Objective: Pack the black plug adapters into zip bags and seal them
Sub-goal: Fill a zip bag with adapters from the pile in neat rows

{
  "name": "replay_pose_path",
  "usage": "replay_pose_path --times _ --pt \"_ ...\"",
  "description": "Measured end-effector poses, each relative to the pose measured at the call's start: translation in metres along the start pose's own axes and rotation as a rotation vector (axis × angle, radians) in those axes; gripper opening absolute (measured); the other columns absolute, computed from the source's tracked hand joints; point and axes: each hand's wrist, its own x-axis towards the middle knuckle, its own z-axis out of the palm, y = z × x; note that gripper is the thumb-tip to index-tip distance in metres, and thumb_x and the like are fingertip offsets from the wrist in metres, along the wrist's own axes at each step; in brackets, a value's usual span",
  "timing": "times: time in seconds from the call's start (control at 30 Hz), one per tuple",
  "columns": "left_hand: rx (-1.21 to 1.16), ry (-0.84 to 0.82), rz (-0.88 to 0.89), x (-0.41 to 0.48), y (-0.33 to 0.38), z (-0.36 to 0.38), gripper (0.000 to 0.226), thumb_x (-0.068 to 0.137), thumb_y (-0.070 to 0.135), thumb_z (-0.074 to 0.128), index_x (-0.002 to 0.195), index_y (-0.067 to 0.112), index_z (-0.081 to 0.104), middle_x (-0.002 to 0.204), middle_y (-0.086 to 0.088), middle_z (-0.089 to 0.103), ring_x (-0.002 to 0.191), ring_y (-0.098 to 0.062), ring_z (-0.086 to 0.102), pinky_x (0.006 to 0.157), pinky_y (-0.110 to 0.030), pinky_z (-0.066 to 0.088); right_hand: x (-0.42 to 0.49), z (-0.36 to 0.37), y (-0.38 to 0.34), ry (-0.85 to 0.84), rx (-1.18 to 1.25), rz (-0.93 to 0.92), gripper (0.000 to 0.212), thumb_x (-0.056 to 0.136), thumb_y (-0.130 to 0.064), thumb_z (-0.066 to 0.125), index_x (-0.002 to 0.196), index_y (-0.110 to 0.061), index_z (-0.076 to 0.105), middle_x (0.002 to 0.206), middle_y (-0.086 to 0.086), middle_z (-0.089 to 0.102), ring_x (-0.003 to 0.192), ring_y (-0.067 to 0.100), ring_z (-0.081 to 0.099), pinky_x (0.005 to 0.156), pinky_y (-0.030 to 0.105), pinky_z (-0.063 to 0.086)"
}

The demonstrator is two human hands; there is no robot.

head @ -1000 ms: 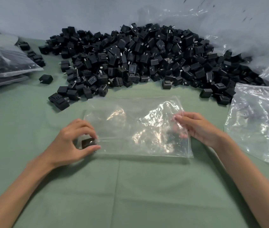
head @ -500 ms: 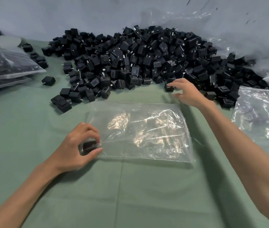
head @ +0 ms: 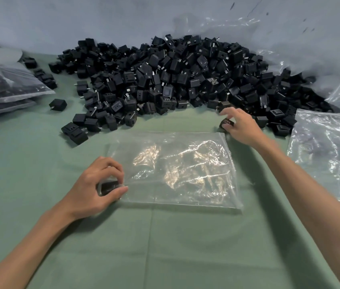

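black plug adapters [head: 175,80] lie heaped in a wide pile along the far side of a green cloth [head: 165,247], against a pale wall [head: 81,17]. a clear zip bag [head: 175,170] lies flat on the cloth in front of the pile, between a person's two hands. the left hand [head: 94,184], fingers curled, pinches one adapter [head: 108,187] at the bag's left edge, where the plastic bunches against the fingertips; whether that adapter is inside the bag's mouth or just at it cannot be told. the right hand [head: 242,126] reaches to the near edge of the pile, just beyond the bag's far right corner, thumb and fingers closed on a second adapter [head: 226,123]. a lone adapter [head: 57,104] sits apart on the cloth at left. filled bags [head: 2,86] with dark contents are stacked at the far left edge. more clear plastic bags [head: 327,153] lie at right, their far edge meeting the pile. crumpled clear plastic [head: 290,38] rises behind the pile at right.
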Motion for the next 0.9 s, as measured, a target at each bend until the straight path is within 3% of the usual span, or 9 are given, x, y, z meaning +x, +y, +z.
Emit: replay_pose_path --times 0.17,0.27,0.33,0.4,0.47,0.57,0.67,0.77,0.9 --pt "-0.006 -0.009 -0.001 0.0 -0.001 0.0 0.025 0.079 0.037 0.064 0.075 0.012 0.062 0.092 0.003 0.058 0.09 -0.019 0.054 0.084 -0.024 0.04 -0.06 -0.032 0.007 -0.192 0.035 0.0 0.019 0.088 -0.017 0.065 0.1 -0.03 0.063 0.108 0.004 0.044 0.091 0.016 0.048 0.087 0.027 0.038" --pt "-0.02 -0.026 -0.009 0.0 -0.001 0.002 0.024 0.081 0.035 0.061 0.077 0.012 0.06 0.093 0.002 0.057 0.091 -0.019 0.054 0.084 -0.025 0.041 -0.092 -0.041 -0.009 -0.269 0.078 -0.035 0.026 0.078 -0.008 0.075 0.095 -0.025 0.065 0.109 0.006 0.053 0.086 0.017 0.053 0.084 0.03 0.049" --pt "-0.042 -0.041 -0.013 0.0 -0.001 0.002 0.023 0.083 0.035 0.06 0.078 0.012 0.058 0.094 0.001 0.057 0.092 -0.019 0.054 0.084 -0.026 0.041 -0.106 -0.04 -0.022 -0.299 0.136 -0.045 0.025 0.076 -0.012 0.077 0.091 -0.028 0.065 0.102 0.003 0.061 0.076 0.012 0.06 0.071 0.021 0.05" --pt "-0.057 -0.049 -0.015 0.0 -0.001 0.002 0.019 0.084 0.034 0.059 0.08 0.016 0.056 0.094 0.002 0.056 0.093 -0.018 0.053 0.085 -0.025 0.04 -0.116 -0.036 -0.039 -0.414 0.382 0.037 0.016 0.079 -0.026 0.075 0.093 -0.033 0.069 0.088 -0.002 0.067 0.065 0.008 0.06 0.062 0.016 0.046" --pt "-0.063 -0.05 -0.01 -0.001 -0.002 0.002 0.015 0.084 0.035 0.059 0.081 0.02 0.054 0.095 0.003 0.056 0.093 -0.016 0.053 0.084 -0.023 0.04 -0.121 -0.03 -0.049 -0.521 0.637 0.107 0.031 0.081 -0.045 0.063 0.111 -0.043 0.066 0.074 -0.012 0.065 0.067 0.005 0.057 0.064 0.021 0.044" --pt "-0.063 -0.053 -0.01 -0.002 -0.002 0.002 0.017 0.084 0.034 0.059 0.08 0.018 0.055 0.096 0.003 0.056 0.093 -0.016 0.053 0.084 -0.022 0.039 -0.117 -0.024 -0.055 -0.508 0.875 0.088 0.039 0.084 -0.053 0.049 0.119 -0.044 0.062 0.078 -0.011 0.062 0.075 0.007 0.057 0.073 0.028 0.051" --pt "-0.067 -0.062 -0.013 -0.002 -0.002 0.002 0.02 0.084 0.034 0.059 0.079 0.014 0.056 0.097 0.002 0.056 0.095 -0.016 0.052 0.086 -0.021 0.039 -0.105 -0.029 -0.064 -0.476 0.855 0.014 0.028 0.079 -0.038 0.072 0.107 -0.041 0.07 0.093 -0.01 0.07 0.085 0.007 0.067 0.075 0.019 0.052" --pt "-0.101 -0.066 -0.018 -0.002 -0.001 0.002 0.015 0.084 0.032 0.058 0.08 0.018 0.055 0.1 0.003 0.054 0.096 -0.016 0.053 0.084 -0.019 0.04 -0.096 -0.035 -0.068 -0.663 0.773 -0.025 0.056 0.072 -0.016 0.076 0.121 -0.039 0.062 0.12 -0.011 0.066 0.106 0.009 0.064 0.09 0.019 0.05" --pt "-0.164 -0.065 -0.014 -0.002 0.0 0.002 0.008 0.086 0.031 0.057 0.081 0.028 0.053 0.103 0.011 0.051 0.096 -0.014 0.052 0.077 -0.012 0.042 -0.093 -0.023 -0.093 -0.856 0.488 -0.156 0.036 0.085 -0.03 0.063 0.12 -0.021 0.061 0.114 -0.017 0.066 0.105 0.0 0.061 0.088 0.016 0.048"
